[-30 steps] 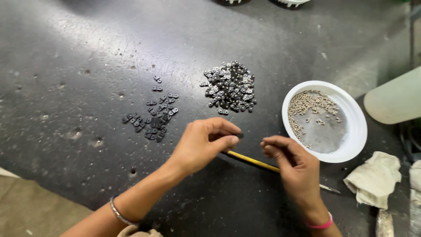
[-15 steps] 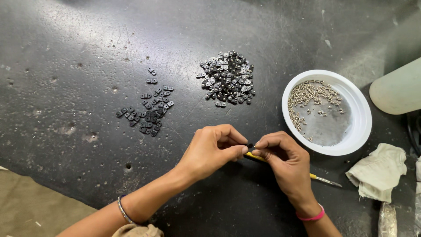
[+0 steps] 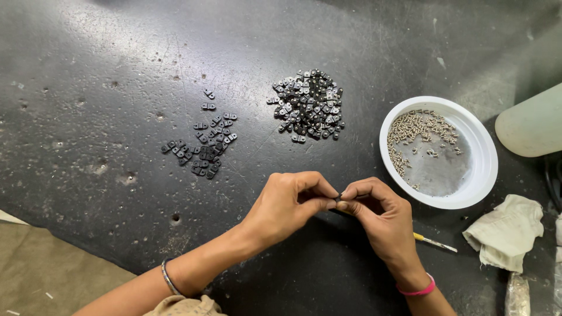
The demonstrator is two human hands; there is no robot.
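- The left hand [image 3: 287,205] and the right hand [image 3: 380,216] meet at their fingertips over a dark, worn worktop [image 3: 117,70], a matt surface pitted with small dents and streaked with pale scratches.
- The thumb and forefinger of each hand are pressed together, pinching a tiny dark part [image 3: 339,199] between the two hands; its shape is too small to make out.
- The other fingers of both hands curl loosely inward.
- A thin metal bangle [image 3: 168,277] circles the left wrist, and a pink band [image 3: 417,289] the right.
- Under the right hand lies a slim tool with a yellow handle [image 3: 422,238] and a bare metal tip, flat on the worktop.
- Beyond the hands lies a dense heap of small dark metal pieces [image 3: 307,105], glinting in places.
- To the left of it lies a looser scatter of similar flat dark pieces [image 3: 202,140], several shaped like paired lobes.
- A round white plastic bowl [image 3: 486,169], smooth and shallow, stands just right of the hands and holds small pale screws [image 3: 413,129], gathered mostly along its far and left side.
- A crumpled off-white cloth [image 3: 506,231] lies near the bowl, soft and creased.
- A smooth pale rounded container [image 3: 530,126] shows at the right edge, cut off by the frame.
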